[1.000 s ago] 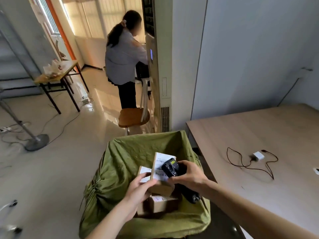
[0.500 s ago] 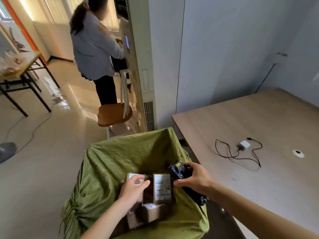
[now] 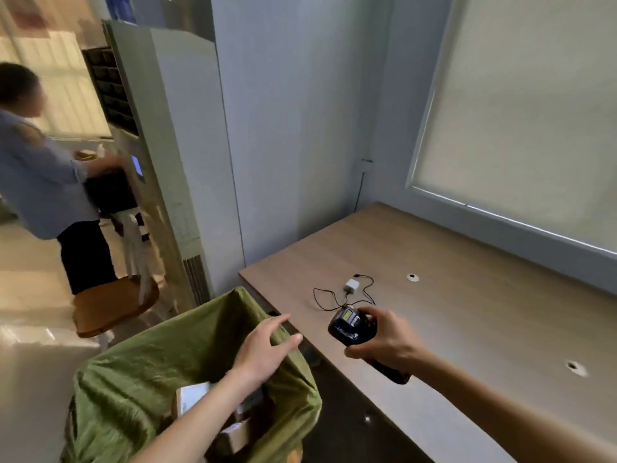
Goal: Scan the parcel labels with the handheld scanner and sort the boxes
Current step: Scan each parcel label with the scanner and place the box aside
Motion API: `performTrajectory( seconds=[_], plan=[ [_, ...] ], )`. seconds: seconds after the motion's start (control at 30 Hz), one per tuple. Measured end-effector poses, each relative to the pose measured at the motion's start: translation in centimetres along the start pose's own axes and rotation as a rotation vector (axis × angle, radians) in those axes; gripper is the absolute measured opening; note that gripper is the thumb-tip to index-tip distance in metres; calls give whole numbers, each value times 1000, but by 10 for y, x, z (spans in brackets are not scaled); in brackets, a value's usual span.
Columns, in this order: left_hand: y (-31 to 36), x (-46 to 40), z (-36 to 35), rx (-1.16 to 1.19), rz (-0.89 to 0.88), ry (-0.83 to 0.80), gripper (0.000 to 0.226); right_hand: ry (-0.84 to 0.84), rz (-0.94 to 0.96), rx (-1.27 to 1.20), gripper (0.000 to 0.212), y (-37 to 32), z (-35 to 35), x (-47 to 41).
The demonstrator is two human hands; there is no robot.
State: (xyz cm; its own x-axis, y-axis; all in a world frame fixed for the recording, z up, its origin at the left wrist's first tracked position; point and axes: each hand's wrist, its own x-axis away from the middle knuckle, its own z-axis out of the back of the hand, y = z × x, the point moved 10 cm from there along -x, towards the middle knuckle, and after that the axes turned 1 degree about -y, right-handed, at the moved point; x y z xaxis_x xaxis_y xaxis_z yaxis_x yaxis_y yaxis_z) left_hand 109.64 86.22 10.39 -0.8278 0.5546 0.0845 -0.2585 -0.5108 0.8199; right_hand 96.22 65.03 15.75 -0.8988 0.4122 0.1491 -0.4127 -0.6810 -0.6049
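Since the picture 0.5 s earlier, both hands have come up out of the green sack (image 3: 140, 372): the left hand (image 3: 263, 350) no longer touches any box, and the right hand (image 3: 384, 342) has carried the handheld scanner (image 3: 352, 327) over the near left corner of the table (image 3: 467, 295). View has swung right as well, toward the table and the window blind.

Now the left hand hangs above the sack's far rim, fingers loosely spread and holding nothing. Fingers and thumb of the right hand are curled round the scanner's body, its lit screen facing up and its dark handle poking out below the wrist.

At least 2 cardboard boxes (image 3: 192, 396) lie down inside the sack, partly hidden by the left forearm; a white label shows on the upper one, too blurred to read.

Judging by their size, these boxes should be light and fairly stiff, with plain card faces that grip well. Pinching one by 2 opposite side faces would probably keep the label bare for scanning. Soft cloth walls give no support, so lifting a box straight up looks safest.

On the table, just beyond the scanner, lies a white charger (image 3: 351, 285) with its black cable.
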Motion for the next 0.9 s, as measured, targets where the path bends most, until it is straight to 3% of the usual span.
performTrajectory(
  seconds=[0.23,0.43,0.67,0.9],
  plan=[
    [172,16,-137,-95,-258,-197,59,295,-257,23,66,128,149,138],
    [334,76,-313,-107,-466,-403,58,481,-573,-72,58,278,260,315],
    [491,234,-562,-106,-659,-715,63,662,-891,-62,72,436,353,565],
    [585,406,-753,-113,-784,-963,71,789,-1136,-87,79,551,389,780]
  ],
)
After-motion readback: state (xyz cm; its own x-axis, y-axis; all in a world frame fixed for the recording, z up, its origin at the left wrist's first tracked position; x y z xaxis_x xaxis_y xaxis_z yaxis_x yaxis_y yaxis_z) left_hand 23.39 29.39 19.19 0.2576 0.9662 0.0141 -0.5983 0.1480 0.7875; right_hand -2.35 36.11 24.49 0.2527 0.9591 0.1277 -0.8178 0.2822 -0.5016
